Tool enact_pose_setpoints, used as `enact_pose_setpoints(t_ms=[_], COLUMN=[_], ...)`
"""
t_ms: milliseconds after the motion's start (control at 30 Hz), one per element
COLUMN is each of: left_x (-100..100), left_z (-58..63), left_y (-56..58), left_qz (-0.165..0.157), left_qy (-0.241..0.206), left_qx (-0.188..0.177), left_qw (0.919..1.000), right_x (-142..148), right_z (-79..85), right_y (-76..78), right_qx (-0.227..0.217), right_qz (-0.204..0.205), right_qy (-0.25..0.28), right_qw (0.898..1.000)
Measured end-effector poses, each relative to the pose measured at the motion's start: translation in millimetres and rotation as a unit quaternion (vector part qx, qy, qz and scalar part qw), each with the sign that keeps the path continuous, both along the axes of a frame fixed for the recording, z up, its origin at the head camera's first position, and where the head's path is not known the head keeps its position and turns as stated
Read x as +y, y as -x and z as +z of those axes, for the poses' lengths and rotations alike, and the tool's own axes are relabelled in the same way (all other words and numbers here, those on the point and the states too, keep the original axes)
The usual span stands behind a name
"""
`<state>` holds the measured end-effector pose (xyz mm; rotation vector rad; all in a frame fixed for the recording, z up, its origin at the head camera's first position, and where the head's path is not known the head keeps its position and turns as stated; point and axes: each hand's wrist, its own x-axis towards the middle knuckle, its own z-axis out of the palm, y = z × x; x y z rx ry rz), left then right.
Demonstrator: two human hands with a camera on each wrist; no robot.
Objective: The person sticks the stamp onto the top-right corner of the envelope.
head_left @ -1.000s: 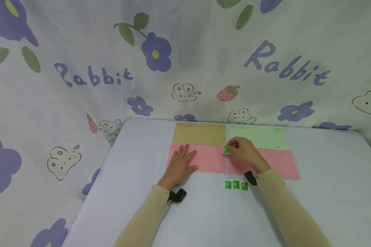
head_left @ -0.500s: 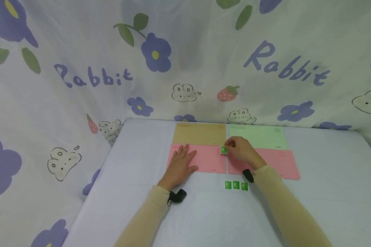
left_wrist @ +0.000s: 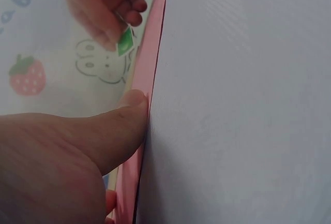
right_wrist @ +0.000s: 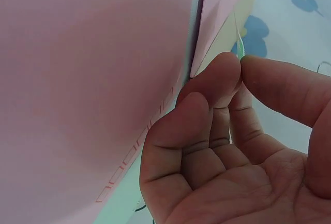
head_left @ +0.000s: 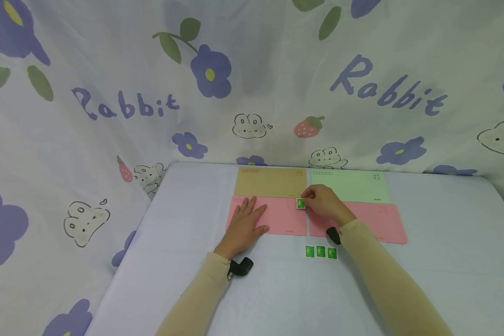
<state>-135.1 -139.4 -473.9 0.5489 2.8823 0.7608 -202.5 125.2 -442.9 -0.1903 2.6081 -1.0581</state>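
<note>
My right hand (head_left: 324, 201) pinches a small green stamp with a white border (head_left: 300, 203) between thumb and forefinger. In the head view the stamp is over the top right corner of the left pink envelope (head_left: 283, 221); the right wrist view shows it edge-on (right_wrist: 240, 45), above the paper. My left hand (head_left: 244, 228) rests flat with spread fingers on the left part of that envelope, its thumb (left_wrist: 132, 113) by the near edge. Below my right hand lies the right pink envelope (head_left: 371, 221), partly covered by the hand and sleeve.
Behind the pink envelopes lie a tan envelope (head_left: 270, 182) and a pale green envelope (head_left: 348, 185). Three more green stamps (head_left: 321, 252) lie in a row on the white table (head_left: 277, 289) in front. A patterned cloth (head_left: 252, 70) hangs behind the table.
My right hand has moved a little to the left with the stamp, from the gap between the envelopes to over the left pink envelope's corner. The left hand has stayed in place.
</note>
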Motion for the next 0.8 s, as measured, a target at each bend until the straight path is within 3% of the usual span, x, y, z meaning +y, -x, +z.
enact_pose_setpoints(t_ms=[800], left_x=[1.0], left_z=[0.1], left_y=[0.7], left_qz=[0.003], left_qy=[0.002], left_qx=[0.0], left_qw=[1.0], right_x=[-9.4], right_z=[0.9], right_y=[7.9], right_qx=[-0.02], right_qz=[0.012], right_qy=[-0.021], right_qw=[1.0])
